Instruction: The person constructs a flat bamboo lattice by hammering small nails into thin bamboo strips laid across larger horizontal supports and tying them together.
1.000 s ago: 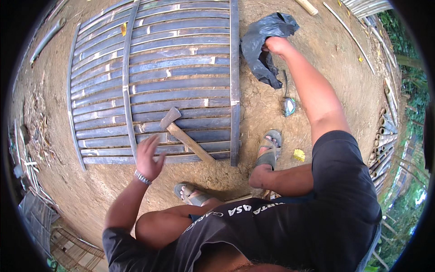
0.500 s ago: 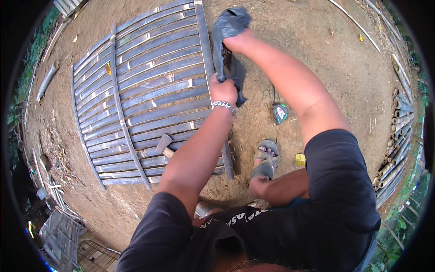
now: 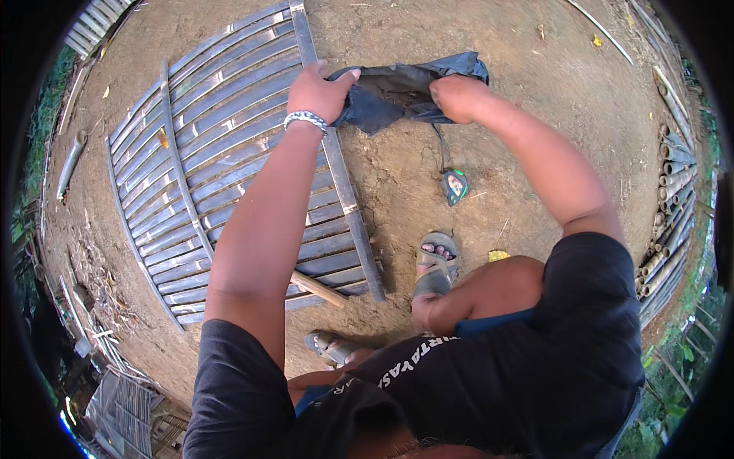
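Observation:
A black plastic bag (image 3: pixel 371 111) is stretched sideways between my hands, its mouth spread and its dark inside partly showing. My left hand (image 3: pixel 319 93), with a braided bracelet at the wrist, grips the bag's left end over the edge of a slatted bamboo panel (image 3: pixel 348 203). At the other end, my right hand (image 3: pixel 457 98) is closed on the rim, fingers curled into the plastic. Below the bag, a tape measure (image 3: pixel 454 186) lies on the dirt, a dark cord running up from it. What the bag contains, if anything, I cannot make out.
A wooden tool handle (image 3: pixel 317 289) lies across the panel's near edge, its head hidden behind my left arm. My sandalled feet (image 3: pixel 437 264) are close to the panel. Bamboo poles (image 3: pixel 669 222) are stacked at the right. A bamboo piece (image 3: pixel 73 166) lies at the far left.
The bag has swung from upright to sideways and opened wider. My left hand has moved up and left, my right hand right and nearer. The tool's head has become hidden.

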Demonstrator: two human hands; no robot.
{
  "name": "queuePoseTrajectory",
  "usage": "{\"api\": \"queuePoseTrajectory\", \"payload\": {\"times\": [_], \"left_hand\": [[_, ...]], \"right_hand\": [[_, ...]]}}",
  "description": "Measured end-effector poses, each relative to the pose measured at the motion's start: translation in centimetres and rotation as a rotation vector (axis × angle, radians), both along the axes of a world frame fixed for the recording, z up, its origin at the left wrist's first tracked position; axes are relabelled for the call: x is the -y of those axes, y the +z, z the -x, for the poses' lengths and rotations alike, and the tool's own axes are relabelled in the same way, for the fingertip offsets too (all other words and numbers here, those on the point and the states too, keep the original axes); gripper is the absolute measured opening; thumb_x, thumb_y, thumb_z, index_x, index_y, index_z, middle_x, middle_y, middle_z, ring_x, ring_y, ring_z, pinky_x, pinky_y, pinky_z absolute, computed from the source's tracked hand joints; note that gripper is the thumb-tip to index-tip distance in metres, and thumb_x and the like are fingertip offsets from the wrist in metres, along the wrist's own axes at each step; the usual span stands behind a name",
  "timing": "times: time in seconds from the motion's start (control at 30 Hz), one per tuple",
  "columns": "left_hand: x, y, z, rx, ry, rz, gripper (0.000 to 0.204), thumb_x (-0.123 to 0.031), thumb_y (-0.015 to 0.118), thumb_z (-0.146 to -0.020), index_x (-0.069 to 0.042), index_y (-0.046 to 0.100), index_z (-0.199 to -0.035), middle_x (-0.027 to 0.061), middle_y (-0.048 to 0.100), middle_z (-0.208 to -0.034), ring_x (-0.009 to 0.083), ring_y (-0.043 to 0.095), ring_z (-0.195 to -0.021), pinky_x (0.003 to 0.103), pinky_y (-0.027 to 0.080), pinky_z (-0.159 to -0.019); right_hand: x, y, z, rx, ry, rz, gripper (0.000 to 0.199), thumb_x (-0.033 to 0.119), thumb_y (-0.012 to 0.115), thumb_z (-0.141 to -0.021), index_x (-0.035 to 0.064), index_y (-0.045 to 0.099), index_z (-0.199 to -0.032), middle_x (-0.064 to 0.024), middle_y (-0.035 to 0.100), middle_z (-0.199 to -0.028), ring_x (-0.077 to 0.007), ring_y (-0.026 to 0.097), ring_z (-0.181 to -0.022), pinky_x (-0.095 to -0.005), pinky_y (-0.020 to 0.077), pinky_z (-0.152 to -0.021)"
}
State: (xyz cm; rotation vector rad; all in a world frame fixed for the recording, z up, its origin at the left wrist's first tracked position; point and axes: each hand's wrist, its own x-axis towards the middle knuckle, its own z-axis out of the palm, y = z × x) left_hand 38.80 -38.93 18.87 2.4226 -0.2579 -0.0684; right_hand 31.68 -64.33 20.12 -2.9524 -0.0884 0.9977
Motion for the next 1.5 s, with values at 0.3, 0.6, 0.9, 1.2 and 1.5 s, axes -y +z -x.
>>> {"api": "queuePoseTrajectory", "payload": {"times": [0.3,0.6,0.9,1.2,1.5], "left_hand": [[4.4,-0.9,6.8,0.149,-0.747,-0.698,0.054,-0.026,0.072,-0.087,-0.012,0.059,-0.137,0.0088,0.061,-0.138,0.0269,0.052,-0.13,0.054,0.034,-0.112],[2.0,-3.8,7.7,-0.121,-0.861,-0.907,0.046,-0.018,0.058,-0.095,-0.021,0.062,-0.141,0.0102,0.039,-0.159,0.0341,0.025,-0.154,0.072,0.007,-0.121],[-1.0,-5.2,9.6,0.029,-0.65,-0.441,0.043,-0.026,0.07,-0.089,-0.018,0.067,-0.131,0.0088,0.041,-0.158,0.0305,0.028,-0.152,0.067,0.012,-0.122],[-0.8,-1.5,13.4,-0.277,0.004,0.544,0.032,-0.015,0.072,-0.094,-0.004,0.068,-0.124,0.0126,0.07,-0.125,0.0236,0.066,-0.115,0.036,0.048,-0.103],[-4.8,1.4,15.6,-0.441,0.245,1.249,0.03,-0.005,0.072,-0.094,0.003,0.064,-0.121,0.0114,0.073,-0.112,0.0117,0.067,-0.098,0.026,0.054,-0.085]], "right_hand": [[-2.4,-2.4,-2.1,0.307,-0.009,-0.346,0.014,0.012,0.063,-0.086,0.0107,0.072,-0.097,-0.0136,0.074,-0.101,-0.0366,0.069,-0.098,-0.0459,0.054,-0.083],[-0.2,-10.6,-8.3,0.239,0.044,-0.126,0.008,0.015,0.066,-0.09,0.0077,0.07,-0.091,-0.0114,0.074,-0.096,-0.0329,0.07,-0.096,-0.0432,0.0541,-0.087],[2.2,-7.7,-6.3,0.263,-0.33,-0.681,0.028,0.025,0.075,-0.09,0.0095,0.075,-0.113,-0.0051,0.077,-0.1,-0.017,0.071,-0.095,-0.0342,0.054,-0.083],[0.4,-2.0,-3.2,-0.137,-0.684,-1.533,0.018,0.019,0.072,-0.097,0.0074,0.067,-0.111,-0.0045,0.073,-0.104,-0.0084,0.068,-0.088,-0.025,0.0568,-0.081],[-10.4,1.2,0.6,-0.257,-0.529,-1.493,0.018,0.02,0.077,-0.092,0.0059,0.069,-0.101,0.001,0.067,-0.097,-0.0083,0.061,-0.087,-0.026,0.0489,-0.078]]}}
